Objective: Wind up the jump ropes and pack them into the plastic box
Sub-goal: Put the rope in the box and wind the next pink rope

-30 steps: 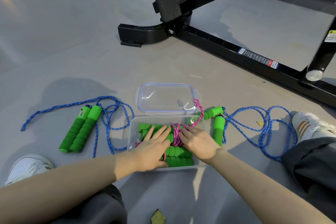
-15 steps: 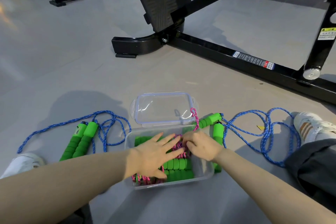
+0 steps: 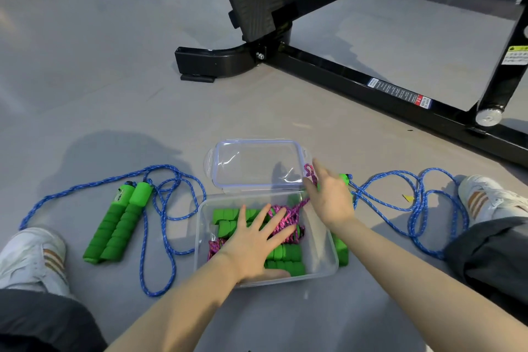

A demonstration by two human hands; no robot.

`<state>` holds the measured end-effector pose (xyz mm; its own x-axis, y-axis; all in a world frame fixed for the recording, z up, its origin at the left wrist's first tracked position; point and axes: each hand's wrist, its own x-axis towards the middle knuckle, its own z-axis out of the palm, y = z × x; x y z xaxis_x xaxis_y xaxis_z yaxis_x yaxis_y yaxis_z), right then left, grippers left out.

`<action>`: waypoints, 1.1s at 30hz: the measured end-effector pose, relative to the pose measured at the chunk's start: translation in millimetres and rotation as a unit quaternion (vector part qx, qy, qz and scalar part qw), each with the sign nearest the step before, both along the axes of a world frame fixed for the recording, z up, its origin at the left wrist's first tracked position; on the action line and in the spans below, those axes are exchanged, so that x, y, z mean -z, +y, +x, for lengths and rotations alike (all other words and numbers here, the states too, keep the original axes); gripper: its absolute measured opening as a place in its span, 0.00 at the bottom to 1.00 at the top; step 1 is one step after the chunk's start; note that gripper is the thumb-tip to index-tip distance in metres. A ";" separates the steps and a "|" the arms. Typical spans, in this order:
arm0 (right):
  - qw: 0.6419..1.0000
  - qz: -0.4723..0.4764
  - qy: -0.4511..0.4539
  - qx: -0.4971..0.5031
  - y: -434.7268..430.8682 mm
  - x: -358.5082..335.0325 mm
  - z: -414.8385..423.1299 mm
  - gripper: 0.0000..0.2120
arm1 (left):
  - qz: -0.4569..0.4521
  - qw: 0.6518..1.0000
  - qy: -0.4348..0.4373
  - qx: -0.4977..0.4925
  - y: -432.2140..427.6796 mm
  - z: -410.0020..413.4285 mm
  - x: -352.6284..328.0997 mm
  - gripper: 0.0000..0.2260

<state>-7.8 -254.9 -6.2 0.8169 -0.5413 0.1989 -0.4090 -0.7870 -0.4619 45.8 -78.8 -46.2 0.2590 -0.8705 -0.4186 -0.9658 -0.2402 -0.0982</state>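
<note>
Left hand, spread flat, pins the pink jump rope in the plastic box; right hand, fingers outstretched, has moved to its stray loop, still untucked.

Green handles, blue-speckled rope

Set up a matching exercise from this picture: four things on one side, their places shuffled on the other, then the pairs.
1. clear lid
2. pink rope
3. left hand
4. left blue rope

a. on the floor left of the plastic box
b. pressing flat inside the box
c. on the floor beyond the box
d. mostly in the box, one loop over its far edge

Pairs: 1-c, 2-d, 3-b, 4-a
</note>
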 end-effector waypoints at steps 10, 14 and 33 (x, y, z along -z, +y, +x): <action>0.911 -0.277 0.092 -0.292 5.4 19.6 -40.9 0.10 | 0.002 1.000 -0.007 0.003 1.2 -0.3 -0.8 0.37; 0.866 -0.327 0.220 -0.308 10.4 14.4 -32.6 0.17 | -0.002 1.000 -0.015 -0.001 0.5 0.1 2.4 0.35; 0.833 -0.375 0.329 -0.238 26.1 31.7 -27.2 0.13 | -0.026 0.999 -0.025 0.004 1.2 0.3 3.8 0.40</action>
<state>-35.0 -228.8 -37.9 0.9692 -0.0490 -0.2412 0.0626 -0.8986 0.4342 46.1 -77.7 -50.0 0.2715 -0.8927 -0.3596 -0.9619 -0.2389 -0.1331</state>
